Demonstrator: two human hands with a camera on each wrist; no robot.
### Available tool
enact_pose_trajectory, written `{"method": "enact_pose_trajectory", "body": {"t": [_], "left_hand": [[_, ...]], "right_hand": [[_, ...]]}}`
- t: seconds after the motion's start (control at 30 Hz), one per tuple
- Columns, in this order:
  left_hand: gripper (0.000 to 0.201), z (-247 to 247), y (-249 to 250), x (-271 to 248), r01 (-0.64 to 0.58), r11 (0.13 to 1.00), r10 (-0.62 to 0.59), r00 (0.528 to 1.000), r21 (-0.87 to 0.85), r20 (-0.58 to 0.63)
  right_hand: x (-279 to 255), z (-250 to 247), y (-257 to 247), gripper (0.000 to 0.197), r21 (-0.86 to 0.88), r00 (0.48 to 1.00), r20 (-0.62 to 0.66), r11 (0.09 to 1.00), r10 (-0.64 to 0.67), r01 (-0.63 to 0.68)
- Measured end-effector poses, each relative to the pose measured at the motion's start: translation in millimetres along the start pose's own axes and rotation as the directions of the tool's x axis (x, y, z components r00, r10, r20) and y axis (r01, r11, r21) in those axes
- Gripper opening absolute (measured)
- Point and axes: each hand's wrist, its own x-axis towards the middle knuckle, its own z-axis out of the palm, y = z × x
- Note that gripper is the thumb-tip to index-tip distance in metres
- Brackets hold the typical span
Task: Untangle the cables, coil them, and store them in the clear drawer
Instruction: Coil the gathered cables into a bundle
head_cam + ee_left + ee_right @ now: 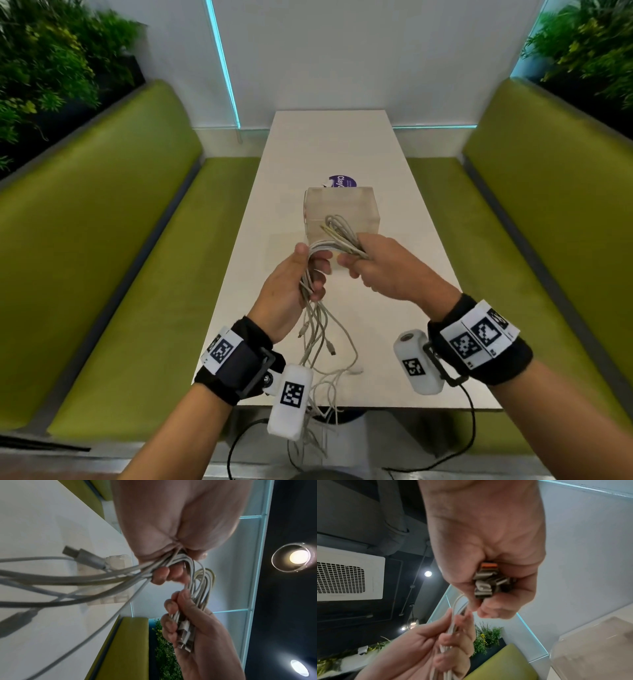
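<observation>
Wrist straps, black fabric with white coded tags, sit nearest. Left hand (291, 284): grip closed round a bundle of thin, round, pale grey cables (317, 308), held above the smooth white desk (394, 308); loose ends hang limp past the near edge. Right hand (383, 267): grip closed round folded cable loops and flat metal plugs (488, 584), one orange-tipped. Beyond the hands, mid-desk, stands the boxy clear plastic drawer (342, 209). Green padded benches (120, 240) flank both sides.

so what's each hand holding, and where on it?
Both hold the white cables. The left hand grips the bundle mid-length, loose ends hanging below. The right hand grips the looped end, USB plugs bunched in its fingers.
</observation>
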Motion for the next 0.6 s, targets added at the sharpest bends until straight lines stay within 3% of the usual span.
{"method": "enact_pose_trajectory", "body": {"t": [0.1, 0.2, 0.3, 0.5, 0.6], "left_hand": [[0.040, -9, 4, -5, 0.031, 0.981, -0.070, 0.976, 0.190, 0.205], [0.035, -15, 8, -10, 0.045, 0.967, -0.130, 0.932, 0.249, 0.337], [0.045, -16, 6, -11, 0.039, 0.972, -0.115, 0.939, 0.232, 0.325], [0.038, -10, 6, -6, 0.047, 0.963, -0.110, 0.967, 0.265, 0.229], [0.029, -19, 11, -6, 0.020, 0.876, -0.196, 0.927, 0.483, 0.318]], "right_hand": [[2, -7, 0, 0.014, -0.099, 0.997, -0.080, 0.995, -0.012, 0.004], [1, -16, -4, 0.016, -0.182, 0.998, -0.055, 0.983, -0.036, 0.025], [3, -15, -6, 0.016, -0.187, 0.997, -0.074, 0.982, -0.026, 0.012], [5, -6, -1, 0.016, -0.103, 0.989, -0.136, 0.992, 0.057, -0.072], [4, -6, -2, 0.016, -0.147, 0.991, -0.128, 0.987, 0.040, -0.059]]}}
